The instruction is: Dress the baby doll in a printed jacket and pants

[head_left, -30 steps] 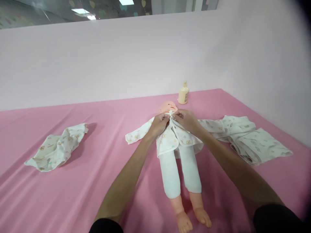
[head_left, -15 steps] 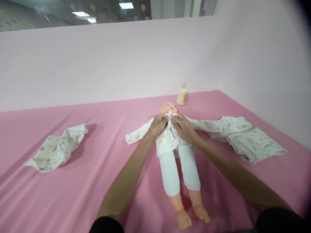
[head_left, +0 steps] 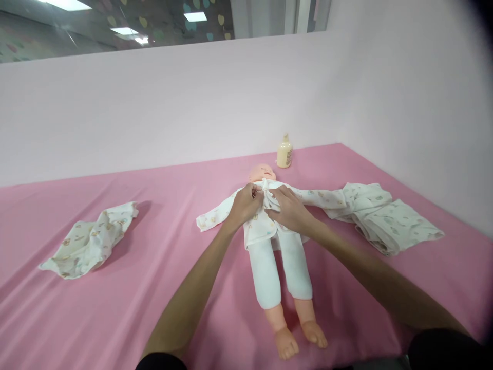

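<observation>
A baby doll (head_left: 265, 293) lies on its back, feet toward me, its legs in plain white cloth. It wears a white printed baby shirt (head_left: 260, 229) whose sleeves spread out to both sides. At the shirt's upper front, my left hand (head_left: 246, 203) is closed, thumb and forefinger pinching the fabric near the neckline. Opposite it, my right hand (head_left: 289, 208) has its fingers curled round the other front edge of the shirt. White ties show between the hands at the doll's chest; which strand each hand grips is too small to tell.
A cream pump bottle (head_left: 284, 154) stands behind the doll's head. Folded printed cloth (head_left: 398, 223) lies at the right, touching the shirt's sleeve. A crumpled printed garment (head_left: 90, 241) is at the left. Pink sheeting (head_left: 162, 257) covers the surface, with a white wall (head_left: 173, 108) behind.
My right hand has moved down a little along the shirt front, lifting and parting its edge. My left hand stays near the neckline. The whole view has shifted slightly.
</observation>
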`<state>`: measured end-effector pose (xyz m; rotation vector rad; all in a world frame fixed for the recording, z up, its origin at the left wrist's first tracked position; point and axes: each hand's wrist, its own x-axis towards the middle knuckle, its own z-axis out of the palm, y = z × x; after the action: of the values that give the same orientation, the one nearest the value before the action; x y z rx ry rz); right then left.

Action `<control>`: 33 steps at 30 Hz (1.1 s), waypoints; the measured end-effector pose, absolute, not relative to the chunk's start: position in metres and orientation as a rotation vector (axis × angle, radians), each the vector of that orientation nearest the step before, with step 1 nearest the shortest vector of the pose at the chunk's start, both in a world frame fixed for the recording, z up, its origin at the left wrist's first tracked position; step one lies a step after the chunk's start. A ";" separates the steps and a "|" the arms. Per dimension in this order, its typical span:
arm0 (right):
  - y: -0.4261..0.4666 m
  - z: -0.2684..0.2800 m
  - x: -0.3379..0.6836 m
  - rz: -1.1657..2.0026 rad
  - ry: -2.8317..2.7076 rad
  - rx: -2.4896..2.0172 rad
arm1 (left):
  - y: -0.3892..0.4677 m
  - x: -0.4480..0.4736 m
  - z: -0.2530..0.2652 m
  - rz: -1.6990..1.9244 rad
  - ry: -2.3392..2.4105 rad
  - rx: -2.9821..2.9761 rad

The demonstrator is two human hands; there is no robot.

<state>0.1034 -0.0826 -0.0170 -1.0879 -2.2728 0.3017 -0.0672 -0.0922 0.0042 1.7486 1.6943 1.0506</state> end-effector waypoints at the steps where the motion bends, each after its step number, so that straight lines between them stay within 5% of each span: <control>1: -0.086 -0.015 0.103 0.258 -2.286 -1.097 | -0.100 -0.066 0.008 1.003 1.717 1.755; 8: -0.093 -0.001 0.109 0.114 -2.392 -1.264 | -0.146 -0.040 0.006 0.833 1.996 2.034; 19: -0.087 0.013 0.127 0.496 -2.366 -1.241 | -0.153 -0.016 -0.011 0.548 2.216 2.355; 33: -0.095 0.002 0.122 0.514 -2.450 -1.141 | -0.143 -0.035 -0.014 0.641 2.177 2.357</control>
<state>0.1217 -0.0949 0.0022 -1.1411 -2.4501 0.5139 -0.0347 -0.1428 -0.0135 2.3572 2.1766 0.6405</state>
